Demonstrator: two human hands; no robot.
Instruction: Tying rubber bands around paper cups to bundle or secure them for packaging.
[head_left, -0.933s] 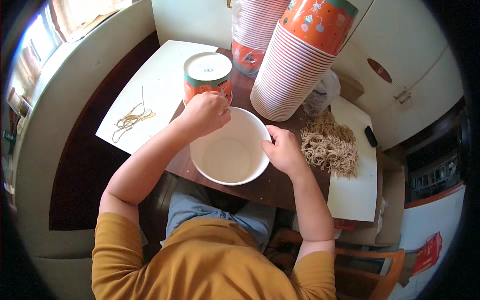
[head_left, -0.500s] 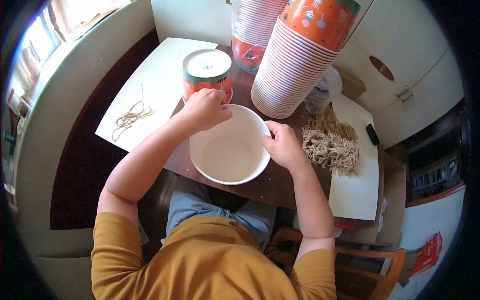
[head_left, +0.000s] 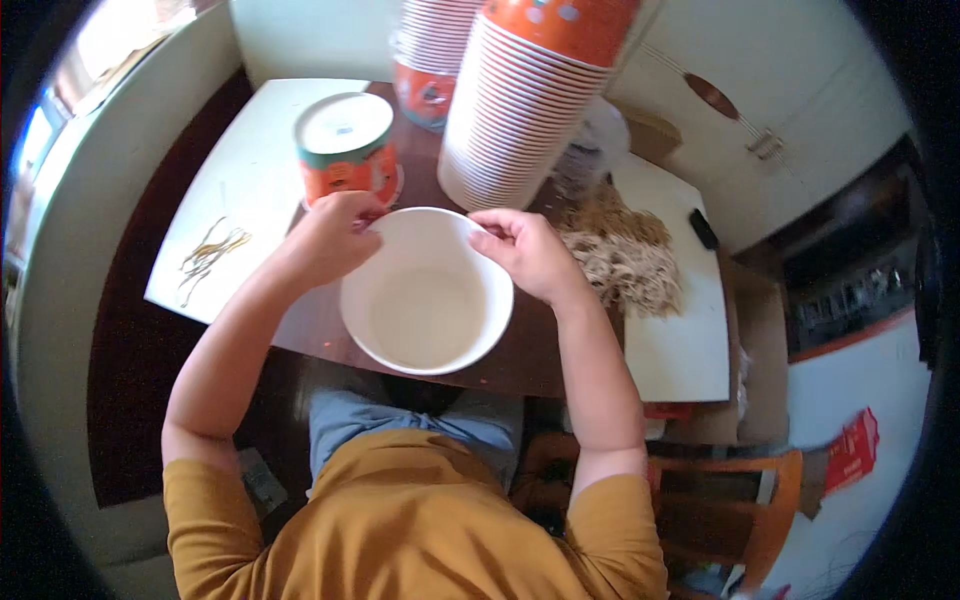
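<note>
The tub (head_left: pixel 427 315) is at the table's (head_left: pixel 320 330) near edge, mouth toward the person; the right hand (head_left: pixel 522 250) pinches its far rim; the left hand (head_left: pixel 338 238) curls at the rim, grip unclear; probably light, smooth, dentable card; best held by the stiffer rim.

Front tub stack (head_left: pixel 520 110) cut off @ top; L hand (head_left: pixel 338 236) w/ some fingertips hidden.

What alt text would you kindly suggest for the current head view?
The right hand holds an open white bucket by its far rim at a brown table, with the left hand at the rim's left side. Behind stand an orange-and-green bucket and tall bucket stacks; beige strings lie heaped at right, loose strings at left.
</note>
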